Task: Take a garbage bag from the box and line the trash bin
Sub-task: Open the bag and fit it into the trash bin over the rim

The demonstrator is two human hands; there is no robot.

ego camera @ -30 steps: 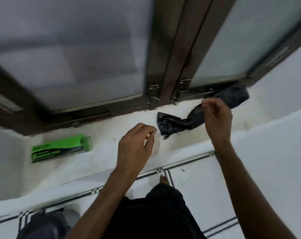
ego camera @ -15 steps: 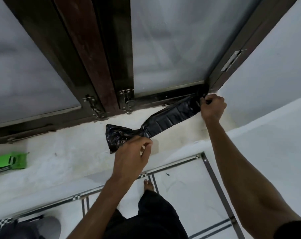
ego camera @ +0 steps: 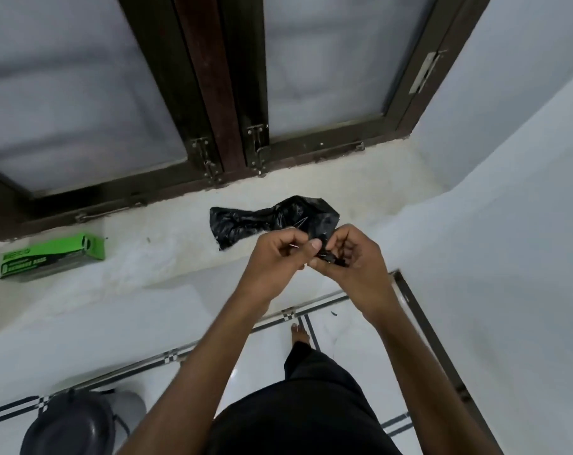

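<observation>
A crumpled black garbage bag (ego camera: 272, 218) hangs over the white window sill (ego camera: 167, 257); its near end is pinched between both hands. My left hand (ego camera: 278, 257) and my right hand (ego camera: 347, 254) meet at the middle of the view, fingers closed on the bag's edge. The green garbage bag box (ego camera: 52, 256) lies on the sill at the far left, well apart from the hands. The dark grey trash bin (ego camera: 72, 425) stands on the floor at the bottom left, partly cut off by the frame edge.
A dark wooden window frame (ego camera: 213, 93) with frosted panes rises behind the sill. White walls close in on the right. The floor (ego camera: 193, 385) is white tile with black border lines. My bare foot (ego camera: 300, 333) and dark trousers show below the hands.
My right hand has come back from the far right of the sill to meet my left hand. The bag, stretched out before, is now bunched between both hands.
</observation>
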